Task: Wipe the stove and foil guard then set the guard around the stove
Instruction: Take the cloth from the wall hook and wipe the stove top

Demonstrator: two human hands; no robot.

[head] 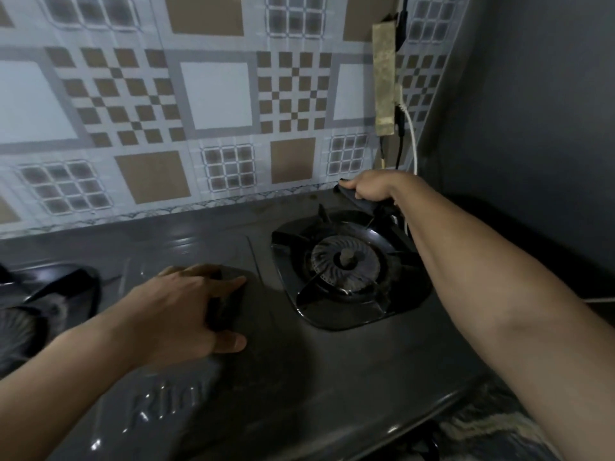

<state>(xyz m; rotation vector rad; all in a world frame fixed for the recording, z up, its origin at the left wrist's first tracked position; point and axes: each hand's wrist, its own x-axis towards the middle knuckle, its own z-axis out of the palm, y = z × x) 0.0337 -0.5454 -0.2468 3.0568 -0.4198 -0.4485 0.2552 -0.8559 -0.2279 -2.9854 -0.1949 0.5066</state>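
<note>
Gripping a dark cloth [353, 196] in my right hand [370, 188], fingers curled round it, I held it down on the back right corner of the stove [299, 361]. It sat just behind the right burner [346, 261] and close to the patterned wall [216, 94]. My left hand [179, 307] lay on the middle of the stove top between the two burners. Its fingers were straight and spread, the thumb towards me, grasping nothing I could make out; a dark patch under the palm might have been shadow. The left burner [50, 294] showed at the edge. Cables [413, 141] hung down the wall beside a tan strip [384, 78].
</note>
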